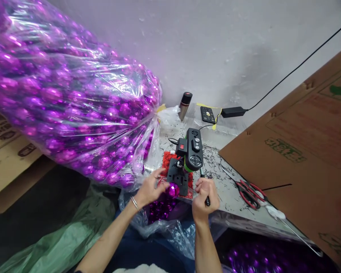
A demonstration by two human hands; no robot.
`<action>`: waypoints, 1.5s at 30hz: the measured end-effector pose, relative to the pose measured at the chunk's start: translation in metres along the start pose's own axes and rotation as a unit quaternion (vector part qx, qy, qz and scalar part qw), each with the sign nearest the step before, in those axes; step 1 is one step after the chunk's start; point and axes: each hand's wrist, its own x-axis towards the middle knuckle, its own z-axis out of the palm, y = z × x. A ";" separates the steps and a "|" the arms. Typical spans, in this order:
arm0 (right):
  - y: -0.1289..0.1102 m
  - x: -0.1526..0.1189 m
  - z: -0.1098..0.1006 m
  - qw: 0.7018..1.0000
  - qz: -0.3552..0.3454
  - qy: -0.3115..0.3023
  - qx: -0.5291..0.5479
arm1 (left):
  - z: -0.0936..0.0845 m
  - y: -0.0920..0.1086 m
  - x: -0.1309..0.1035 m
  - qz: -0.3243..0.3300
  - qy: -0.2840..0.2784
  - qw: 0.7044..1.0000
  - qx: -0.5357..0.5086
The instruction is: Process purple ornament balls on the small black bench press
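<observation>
My left hand (152, 186) has its thumb and fingers apart. Its thumb tip is right beside a shiny purple faceted ball (174, 190), and I cannot tell whether they touch. The ball is at the front of the black base plate of a small bench machine (194, 149) with a red switch. My right hand (207, 195) is wrapped round the black-ended lever handle (207, 201) of this machine. A red mat (167, 161) lies under the base. Below, at the table's front edge, more small purple balls (160, 210) sit in an open clear plastic bag (170, 231).
A huge tied clear bag of purple balls (74, 102) leans in from the left. On the table are a dark bottle (185, 106), a black power adapter (233, 112), red-handled scissors (250, 194) and black scraps. A cardboard box (295, 144) stands at right.
</observation>
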 end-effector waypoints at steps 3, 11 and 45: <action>0.002 -0.007 0.003 1.000 -0.014 0.006 -0.005 | -0.043 -0.010 0.041 -0.014 0.092 0.991 0.093; 0.002 -0.007 0.000 0.999 -0.034 -0.016 -0.019 | -0.074 -0.028 0.107 -0.088 -0.038 0.913 0.397; -0.011 0.008 -0.001 0.999 -0.017 -0.024 -0.042 | 0.069 -0.001 0.016 -0.006 0.038 0.997 0.066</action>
